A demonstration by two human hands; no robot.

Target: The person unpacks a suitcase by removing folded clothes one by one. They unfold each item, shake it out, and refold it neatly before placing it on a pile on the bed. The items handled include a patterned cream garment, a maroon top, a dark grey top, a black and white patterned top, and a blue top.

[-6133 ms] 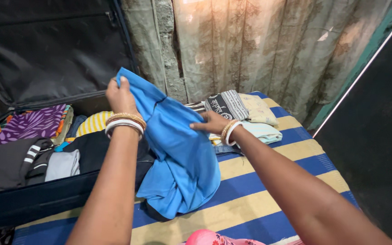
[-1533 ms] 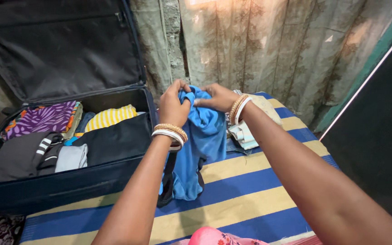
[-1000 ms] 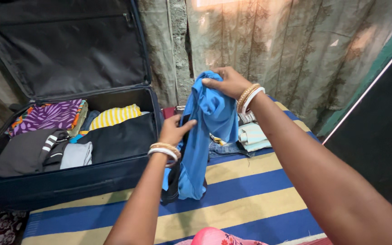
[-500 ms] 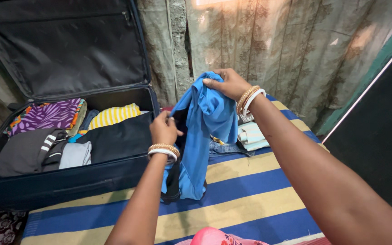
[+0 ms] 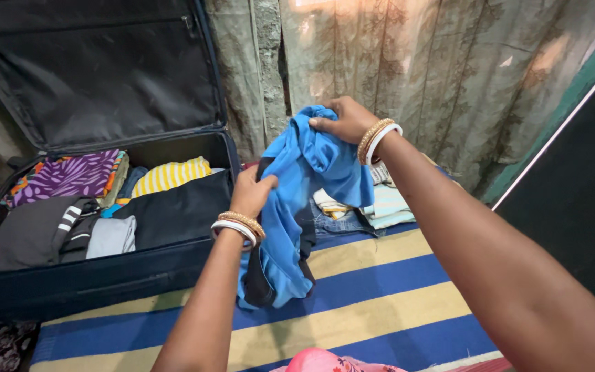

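Right hand (image 5: 342,118): we pinch the top of the blue garment (image 5: 297,200), raised at centre | Left hand (image 5: 251,193): we grip its left edge lower down | Garment: hangs, hem bunched on the striped blue-and-yellow mat (image 5: 380,296) | Left: open suitcase (image 5: 98,275) with clothes | Far right: folded clothes stack (image 5: 387,207).

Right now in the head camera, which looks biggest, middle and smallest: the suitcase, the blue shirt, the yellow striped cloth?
1. suitcase
2. blue shirt, though it is nearer the camera
3. yellow striped cloth, partly hidden
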